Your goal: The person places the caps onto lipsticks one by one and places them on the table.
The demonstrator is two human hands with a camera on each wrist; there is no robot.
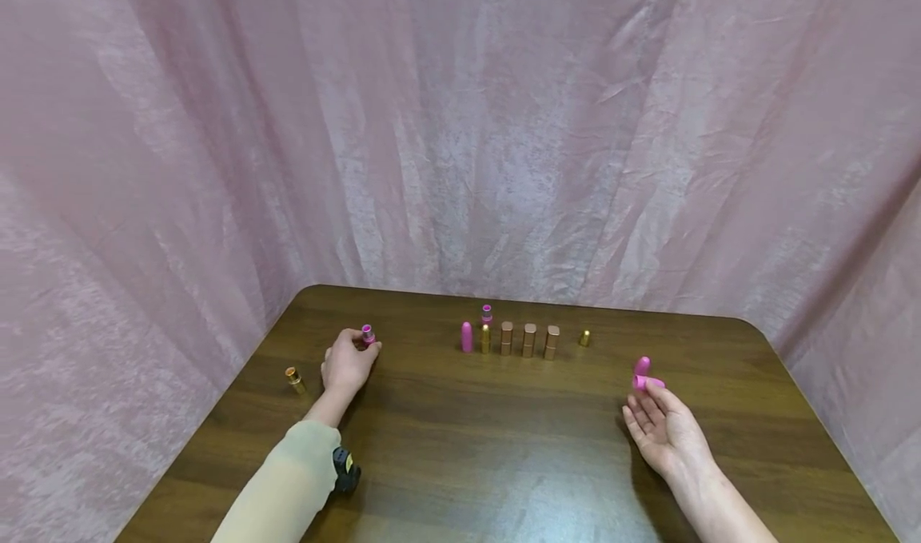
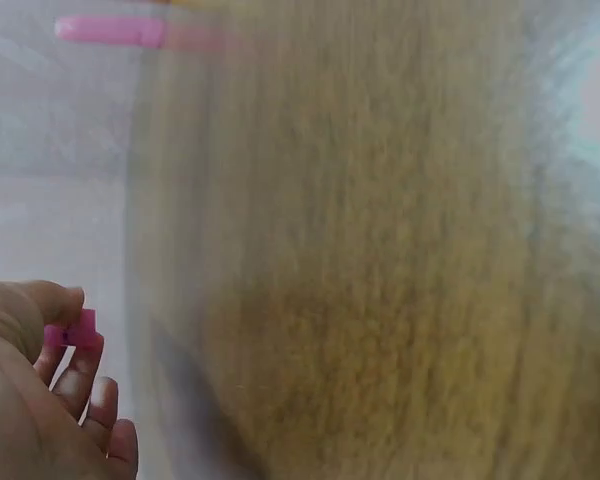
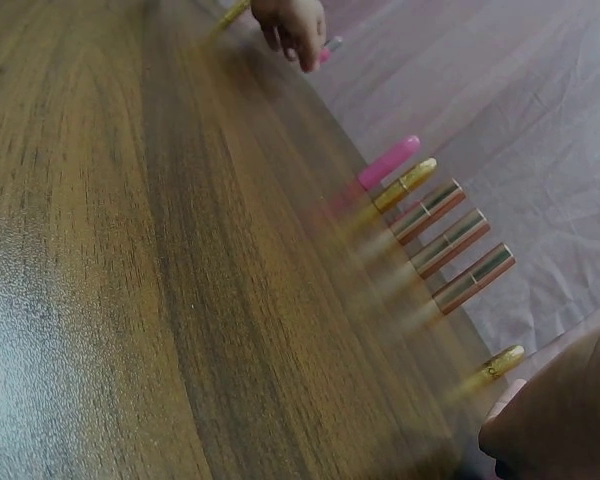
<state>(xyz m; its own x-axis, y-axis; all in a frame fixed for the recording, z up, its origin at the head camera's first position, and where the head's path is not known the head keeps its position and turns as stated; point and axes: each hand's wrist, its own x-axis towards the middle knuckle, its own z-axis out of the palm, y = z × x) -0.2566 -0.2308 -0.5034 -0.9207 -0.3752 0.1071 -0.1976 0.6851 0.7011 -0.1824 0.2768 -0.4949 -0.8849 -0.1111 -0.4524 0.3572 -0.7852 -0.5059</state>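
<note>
Toward the left of the table, my left hand [image 1: 348,363] pinches a pink lipstick base [image 1: 368,335] with a silver collar. In the left wrist view the pink base [image 2: 75,328] shows between thumb and fingertips. On the right side my right hand [image 1: 660,431], palm turned up, holds a pink lipstick cap [image 1: 651,383] lying sideways between thumb and fingers. Just behind it stands another pink cap [image 1: 643,364], partly hidden. The right wrist view shows only a dark part of the right hand [image 3: 565,410]; its cap is hidden there.
A pink lipstick [image 1: 467,337], a gold lipstick [image 1: 485,340] and three rose-gold lipsticks [image 1: 528,340] stand in a row. Behind them is another pink base [image 1: 487,314]. A small gold cap [image 1: 584,338] stands to their right, an uncapped gold base [image 1: 294,380] far left. Pink curtains [image 1: 504,167] hang behind.
</note>
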